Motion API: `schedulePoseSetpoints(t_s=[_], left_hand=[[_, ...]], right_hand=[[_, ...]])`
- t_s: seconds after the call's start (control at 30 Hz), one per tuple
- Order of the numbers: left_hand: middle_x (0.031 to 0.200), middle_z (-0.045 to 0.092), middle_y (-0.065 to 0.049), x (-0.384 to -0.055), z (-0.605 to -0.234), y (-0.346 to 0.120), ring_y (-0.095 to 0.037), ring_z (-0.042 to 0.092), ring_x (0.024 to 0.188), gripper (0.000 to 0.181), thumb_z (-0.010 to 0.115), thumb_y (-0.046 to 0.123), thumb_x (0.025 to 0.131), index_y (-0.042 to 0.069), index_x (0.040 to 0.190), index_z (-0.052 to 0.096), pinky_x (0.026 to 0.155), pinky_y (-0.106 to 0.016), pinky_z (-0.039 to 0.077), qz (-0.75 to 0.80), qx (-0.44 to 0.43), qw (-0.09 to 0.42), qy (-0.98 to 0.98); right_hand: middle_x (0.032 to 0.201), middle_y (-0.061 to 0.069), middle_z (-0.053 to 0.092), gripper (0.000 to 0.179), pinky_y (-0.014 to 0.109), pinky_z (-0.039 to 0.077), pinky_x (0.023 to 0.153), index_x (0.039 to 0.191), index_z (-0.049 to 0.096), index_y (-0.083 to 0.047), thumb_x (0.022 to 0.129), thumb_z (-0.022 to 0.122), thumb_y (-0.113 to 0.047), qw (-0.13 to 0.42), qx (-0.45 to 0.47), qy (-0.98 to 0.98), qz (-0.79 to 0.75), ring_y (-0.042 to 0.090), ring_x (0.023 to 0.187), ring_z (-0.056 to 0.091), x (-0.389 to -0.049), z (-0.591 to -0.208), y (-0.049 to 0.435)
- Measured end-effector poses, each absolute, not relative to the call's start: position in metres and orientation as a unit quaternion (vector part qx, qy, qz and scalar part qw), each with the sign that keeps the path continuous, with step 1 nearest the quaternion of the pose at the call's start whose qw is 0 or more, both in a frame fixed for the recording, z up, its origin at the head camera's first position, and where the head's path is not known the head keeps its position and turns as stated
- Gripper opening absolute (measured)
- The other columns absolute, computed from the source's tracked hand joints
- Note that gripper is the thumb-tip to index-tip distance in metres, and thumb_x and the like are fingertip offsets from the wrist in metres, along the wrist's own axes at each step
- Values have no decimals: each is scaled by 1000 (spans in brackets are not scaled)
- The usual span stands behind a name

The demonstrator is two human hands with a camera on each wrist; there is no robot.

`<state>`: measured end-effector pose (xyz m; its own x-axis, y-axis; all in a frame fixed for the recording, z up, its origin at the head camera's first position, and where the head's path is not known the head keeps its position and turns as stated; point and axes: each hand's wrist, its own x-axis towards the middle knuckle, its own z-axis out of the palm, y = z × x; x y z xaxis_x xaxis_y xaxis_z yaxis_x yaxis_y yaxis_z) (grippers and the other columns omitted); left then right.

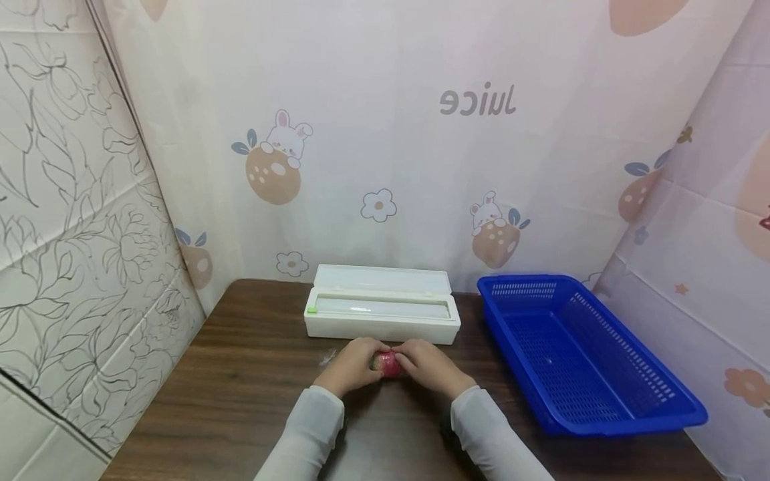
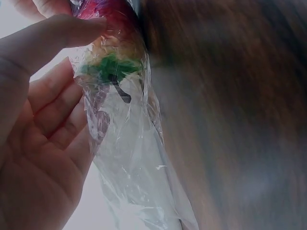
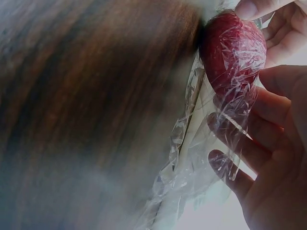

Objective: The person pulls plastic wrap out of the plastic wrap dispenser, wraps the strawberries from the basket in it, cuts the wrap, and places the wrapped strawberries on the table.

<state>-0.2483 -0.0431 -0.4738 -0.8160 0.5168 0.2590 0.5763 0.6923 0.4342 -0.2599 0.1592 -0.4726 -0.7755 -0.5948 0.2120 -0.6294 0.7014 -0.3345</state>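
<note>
- Red fruit (image 1: 388,364), wrapped in clear plastic film (image 2: 129,163), is held between two hands at the centre of a dark wooden worktop (image 1: 240,394), just in front of a white dispenser box.
- Left hand (image 1: 351,366) is seen at 9 o'clock of the fruit; its thumb and fingers (image 2: 53,115) are curled loosely round the film-covered fruit, with the thumb pressed on top.
- In the left wrist view, a green leafy top and a dark stem are seen through the film, and a loose tail of film trails down past the palm.
- Right hand (image 1: 428,366) is seen at 3 o'clock of the fruit; its fingers (image 3: 268,139) are curled about the red skin and the crinkled film, so the fruit is gripped from both sides.
- White dispenser box (image 1: 381,312) is placed at 12 o'clock of the hands, lid raised, with a small green tab at its left end.
- Blue plastic basket (image 1: 656,407) with perforated walls is set at 3 o'clock, near the box and well apart from the hands.
- Pale sleeves (image 1: 303,434) are worn on both forearms.
- Fabric printed with rabbits, flowers and strawberries (image 1: 385,133) is hung behind the worktop.
</note>
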Motion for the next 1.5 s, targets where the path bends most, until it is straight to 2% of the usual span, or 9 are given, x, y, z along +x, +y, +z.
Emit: schedulePoseSetpoints(t_s=[0.13, 0.37, 0.63, 0.9, 1.03, 1.17, 1.33, 1.5], left_hand=[[108, 66, -3, -249, -473, -42, -14, 55, 101, 41, 73, 17, 73, 9, 113, 65, 91, -36, 49, -256, -296, 50, -919], [106, 65, -5, -248, -474, -40, -14, 54, 95, 44, 70, 22, 76, 8, 117, 63, 87, -36, 50, -247, -295, 48, -922], [110, 63, -6, -247, -476, -40, -13, 52, 94, 49, 66, 25, 78, 8, 123, 60, 85, -35, 51, -241, -281, 18, -929], [115, 62, -7, -247, -478, -42, -12, 54, 93, 50, 63, 28, 81, 9, 127, 55, 82, -36, 52, -271, -273, -16, -923], [107, 64, -5, -246, -478, -42, -9, 55, 83, 46, 61, 30, 83, 11, 123, 53, 77, -34, 53, -295, -242, -50, -923], [99, 63, -5, -244, -475, -42, -9, 53, 77, 43, 59, 31, 84, 10, 121, 54, 74, -34, 53, -290, -227, -62, -928], [105, 64, -10, -239, -471, -39, -11, 55, 83, 46, 58, 34, 88, 6, 125, 53, 80, -39, 54, -259, -230, -61, -936], [109, 64, -13, -236, -470, -37, -15, 59, 94, 54, 62, 40, 87, 4, 127, 52, 83, -40, 54, -238, -232, -51, -942]], right_hand=[[101, 1, 68, 24, 40, 52, 85, 111, 67, -12, 95, 53, -23, 50, 331, -924, 185, 13, 93, 57, -258, -474, 161], [113, 7, 63, 40, 45, 50, 88, 127, 57, -10, 94, 54, -31, 20, 314, -934, 167, 20, 103, 54, -254, -478, 164], [120, 7, 60, 62, 48, 46, 92, 133, 50, -11, 84, 65, -44, -12, 317, -937, 148, 20, 108, 51, -251, -479, 167], [119, 9, 59, 62, 48, 49, 89, 132, 51, -8, 83, 66, -43, -20, 309, -939, 149, 22, 107, 52, -251, -479, 164], [119, 10, 59, 62, 48, 49, 89, 131, 51, -6, 84, 64, -44, -27, 309, -939, 145, 22, 107, 52, -251, -481, 164], [119, 11, 59, 63, 48, 48, 90, 132, 50, -5, 84, 64, -43, -29, 310, -939, 144, 23, 107, 52, -252, -483, 164], [120, 11, 59, 63, 48, 49, 90, 133, 49, -5, 85, 63, -44, -25, 312, -939, 138, 23, 107, 52, -251, -485, 164], [120, 11, 58, 63, 49, 48, 90, 133, 48, -5, 86, 61, -45, -17, 318, -939, 132, 25, 108, 52, -250, -484, 164]])
